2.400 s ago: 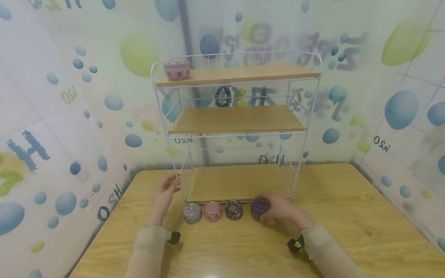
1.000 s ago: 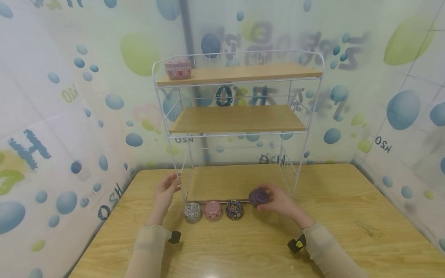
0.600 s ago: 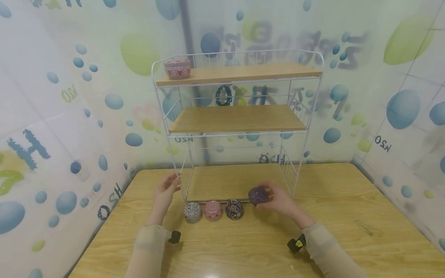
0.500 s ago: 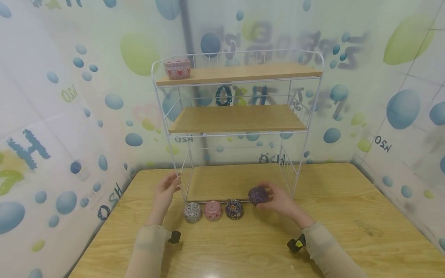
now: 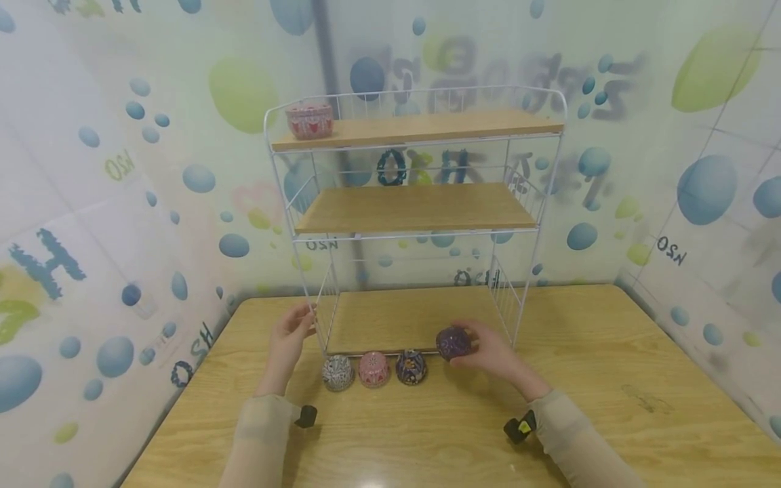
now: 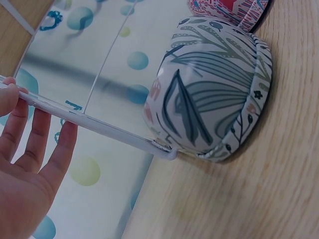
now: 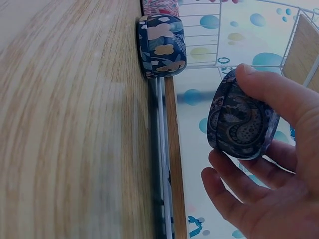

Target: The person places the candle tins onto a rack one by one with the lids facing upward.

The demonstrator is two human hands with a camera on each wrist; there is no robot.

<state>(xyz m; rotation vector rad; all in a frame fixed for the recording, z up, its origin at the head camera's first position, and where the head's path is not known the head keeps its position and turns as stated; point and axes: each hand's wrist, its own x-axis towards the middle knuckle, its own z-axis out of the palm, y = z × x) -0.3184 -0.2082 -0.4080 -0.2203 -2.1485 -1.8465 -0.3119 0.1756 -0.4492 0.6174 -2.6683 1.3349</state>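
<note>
My right hand [image 5: 491, 352] grips a dark purple patterned tin [image 5: 453, 343] between thumb and fingers. In the right wrist view this tin [image 7: 241, 119] is tilted and raised off the tabletop, near the lower shelf's front edge. My left hand [image 5: 291, 337] pinches the left front post of a white wire rack [image 6: 99, 124], thumb on one side and fingers on the other. Along the rack's front stand a grey-and-white leaf tin [image 5: 338, 373], a pink tin [image 5: 373, 369] and a navy floral tin [image 5: 411, 367]. The leaf tin [image 6: 209, 89] sits close to the post's foot.
The rack has a top shelf [image 5: 439, 125], a middle shelf [image 5: 415, 209] and a bottom shelf [image 5: 403, 318], all wooden. A pink heart-patterned tin [image 5: 310, 122] stands at the top shelf's left end. Patterned walls enclose the wooden table [image 5: 390, 434] behind and at both sides.
My right hand has lifted the purple tin from the right end of the row, slightly up and toward the rack, then held it nearly still. The left hand has stayed on the post.
</note>
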